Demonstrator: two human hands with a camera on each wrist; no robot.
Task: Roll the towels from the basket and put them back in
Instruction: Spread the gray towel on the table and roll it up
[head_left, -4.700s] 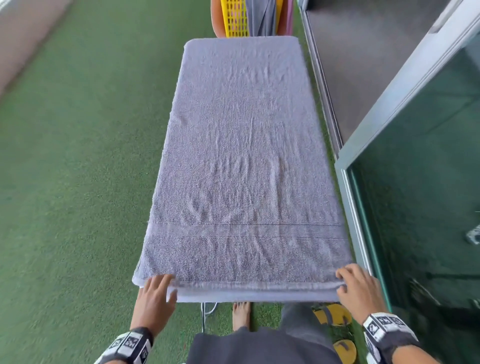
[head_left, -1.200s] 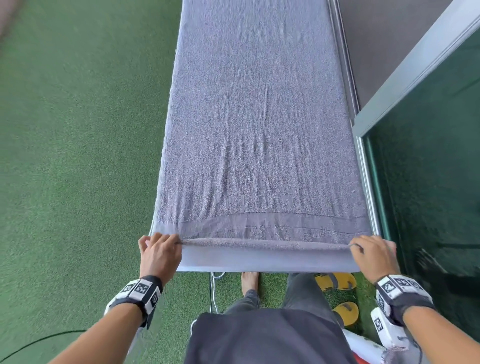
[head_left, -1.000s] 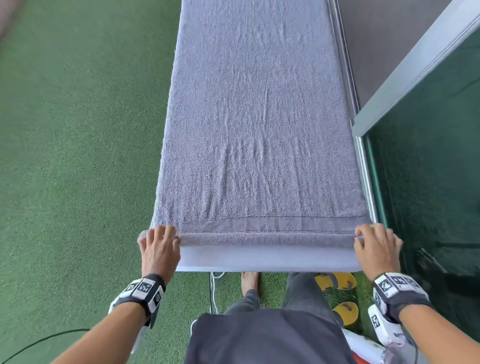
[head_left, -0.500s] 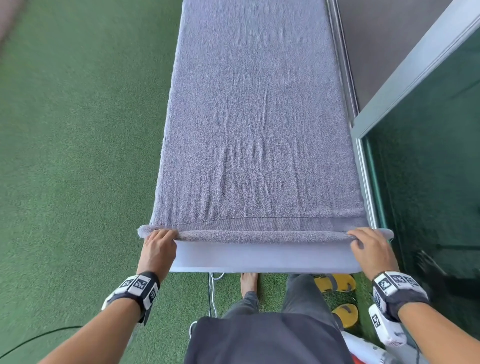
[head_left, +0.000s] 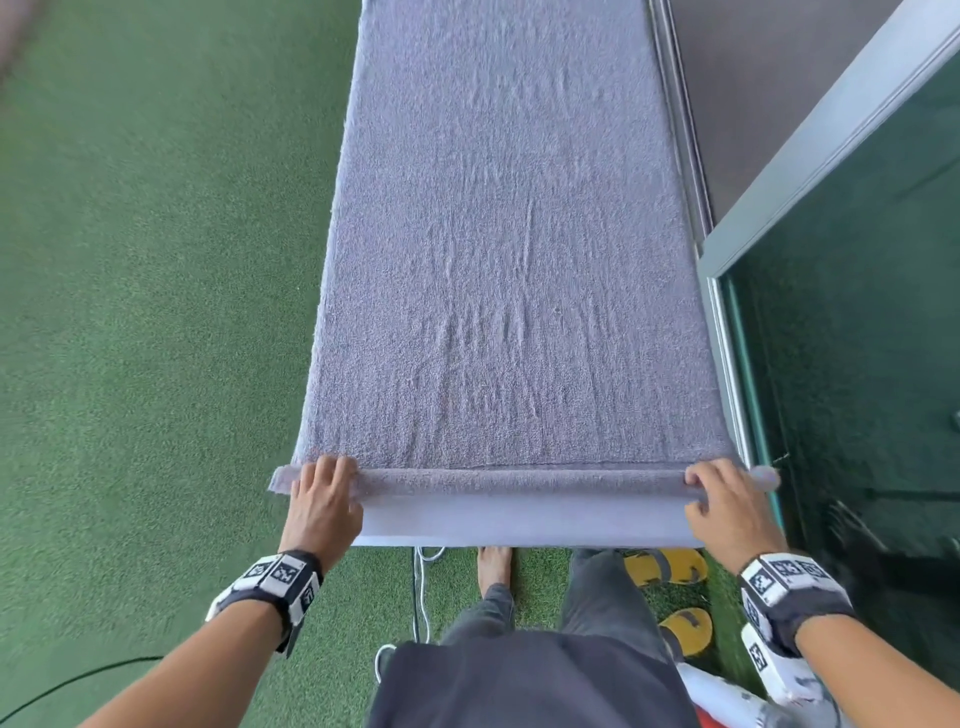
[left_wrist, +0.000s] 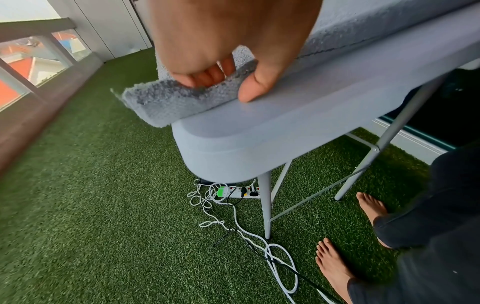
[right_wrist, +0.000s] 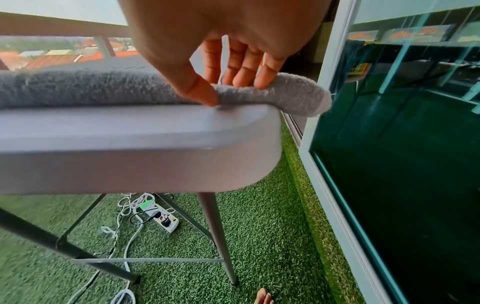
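Covering a grey table (head_left: 519, 525), towel (head_left: 509, 260) over green turf (head_left: 156, 260).

Head view: from above, facing forward and down along the counter (head_left: 519, 525), gray towel (head_left: 509, 260) running toward 12 o'clock, left hand (head_left: 324, 501) at 7 and right hand (head_left: 727, 506) at 5. Left wrist view: very near, beneath the palm, aimed down past the counter's near-left corner at artificial grass (left_wrist: 91, 205). Right wrist view: equally near, at the near-right corner. Shared by both wrist views: power strip (left_wrist: 241, 192) and counter legs.
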